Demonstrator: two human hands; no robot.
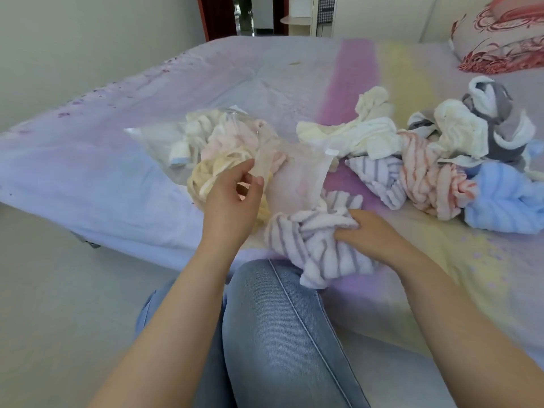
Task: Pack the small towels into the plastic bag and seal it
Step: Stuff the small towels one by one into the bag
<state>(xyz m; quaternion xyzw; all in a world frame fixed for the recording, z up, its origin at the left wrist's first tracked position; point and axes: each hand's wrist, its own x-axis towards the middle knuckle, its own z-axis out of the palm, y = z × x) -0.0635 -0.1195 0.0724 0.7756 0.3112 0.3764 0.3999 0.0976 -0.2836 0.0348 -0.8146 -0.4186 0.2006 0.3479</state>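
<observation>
A clear plastic bag [297, 175] lies on the bed, its mouth facing me, with cream, pink and yellow small towels [223, 142] inside it. My left hand [232, 201] pinches the bag's near rim between thumb and fingers and holds it up. My right hand [371, 234] grips a white towel with purple stripes [312, 242] just in front of the bag's mouth, above my knee. A pile of loose small towels [435, 160] lies to the right: cream, purple-striped, red-striped, grey-and-white and light blue.
The bed [117, 172] has a pale lilac sheet with pink and yellow bands. Its corner and near edge drop to the floor at the left. A red-patterned pillow [500, 39] lies at the far right. My jeans-clad knee [279, 319] rests against the bed.
</observation>
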